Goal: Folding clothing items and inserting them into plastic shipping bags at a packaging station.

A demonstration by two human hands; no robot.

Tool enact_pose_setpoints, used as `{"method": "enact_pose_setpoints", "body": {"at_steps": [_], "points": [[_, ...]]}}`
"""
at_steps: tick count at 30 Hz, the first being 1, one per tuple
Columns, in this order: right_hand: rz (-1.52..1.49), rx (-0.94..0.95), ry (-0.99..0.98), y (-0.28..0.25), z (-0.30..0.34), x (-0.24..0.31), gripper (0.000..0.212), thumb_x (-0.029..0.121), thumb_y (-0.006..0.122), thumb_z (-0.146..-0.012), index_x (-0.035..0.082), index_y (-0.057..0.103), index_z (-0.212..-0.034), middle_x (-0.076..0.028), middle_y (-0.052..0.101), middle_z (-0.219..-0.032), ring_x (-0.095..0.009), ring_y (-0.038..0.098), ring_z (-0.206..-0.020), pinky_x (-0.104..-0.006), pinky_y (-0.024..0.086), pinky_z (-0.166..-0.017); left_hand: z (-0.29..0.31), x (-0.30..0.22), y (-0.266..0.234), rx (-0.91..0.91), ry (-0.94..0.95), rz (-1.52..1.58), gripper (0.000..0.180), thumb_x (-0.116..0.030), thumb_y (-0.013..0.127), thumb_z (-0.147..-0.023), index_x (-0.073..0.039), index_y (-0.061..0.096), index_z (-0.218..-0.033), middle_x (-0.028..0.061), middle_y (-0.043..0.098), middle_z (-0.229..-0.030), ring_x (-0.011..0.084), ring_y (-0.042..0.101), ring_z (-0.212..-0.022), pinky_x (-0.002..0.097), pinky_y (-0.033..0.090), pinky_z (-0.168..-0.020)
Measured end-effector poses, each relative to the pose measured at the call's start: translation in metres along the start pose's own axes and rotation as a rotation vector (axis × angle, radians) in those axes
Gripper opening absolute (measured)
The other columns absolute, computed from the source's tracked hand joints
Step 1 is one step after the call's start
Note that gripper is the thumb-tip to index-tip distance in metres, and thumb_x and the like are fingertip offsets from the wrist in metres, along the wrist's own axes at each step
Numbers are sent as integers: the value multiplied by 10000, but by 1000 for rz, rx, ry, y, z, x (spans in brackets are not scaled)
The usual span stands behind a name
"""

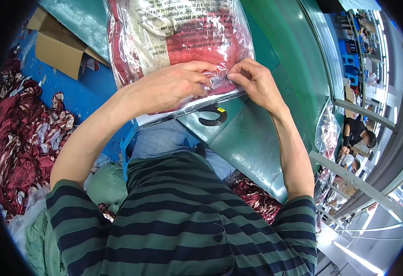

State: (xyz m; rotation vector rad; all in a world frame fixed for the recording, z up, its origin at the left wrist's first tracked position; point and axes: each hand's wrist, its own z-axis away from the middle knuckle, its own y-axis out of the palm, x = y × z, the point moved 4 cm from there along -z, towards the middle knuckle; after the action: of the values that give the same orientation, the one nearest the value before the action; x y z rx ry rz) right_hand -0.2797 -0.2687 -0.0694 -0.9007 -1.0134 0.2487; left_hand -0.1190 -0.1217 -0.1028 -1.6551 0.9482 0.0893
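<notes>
A clear plastic bag (197, 34) with printed text holds folded red and cream fabric (153, 53). It lies in front of me on a green work surface, and a white strip shows along its near edge. My left hand (176, 85) rests on the bag, its fingers spread and slightly bent against the film; its thumb is hidden. Close to it, my right hand (254, 83) has thumb and forefinger pinched on the film near the bag's near right corner. A black plastic hanger hook (215, 118) with a yellow tag sticks out from the near edge.
The green table (298, 96) extends to the right. A cardboard box (61, 50) stands at the far left, above a heap of dark red patterned fabric (22, 152). Metal rails (358, 175) run on the right, where a person (355, 133) sits farther off.
</notes>
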Motion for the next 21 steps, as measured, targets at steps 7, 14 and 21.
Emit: {"method": "enact_pose_setpoints", "body": {"at_steps": [7,14,21], "points": [[101,335,361,-6,-31,5,153,110,773,-837,-15,701,-887,-61,644,-820,-184,596,-708,-300,494,-671,7,-7,-10,-5,-38,-57,334,-45,672,-795,-43,713,-1127,42,660,-1260,275,473,-1383,370,449,-1111],[224,143,277,-5,-22,-3,269,137,778,-830,-7,670,-1029,-87,656,-903,-224,630,-793,-324,516,-733,72,-37,-42,-476,-559,-255,516,-92,774,-809,-17,621,-1296,63,622,-1345,279,500,-1343,377,441,-1093],[384,-248,-388,-8,1,58,438,147,768,-817,56,614,-1216,-101,632,-1102,-263,593,-1029,-384,477,-908,142,-19,-10,-1045,-1192,892,606,-351,791,-880,39,589,-1298,206,625,-1254,266,605,-1134,428,486,-987]]}}
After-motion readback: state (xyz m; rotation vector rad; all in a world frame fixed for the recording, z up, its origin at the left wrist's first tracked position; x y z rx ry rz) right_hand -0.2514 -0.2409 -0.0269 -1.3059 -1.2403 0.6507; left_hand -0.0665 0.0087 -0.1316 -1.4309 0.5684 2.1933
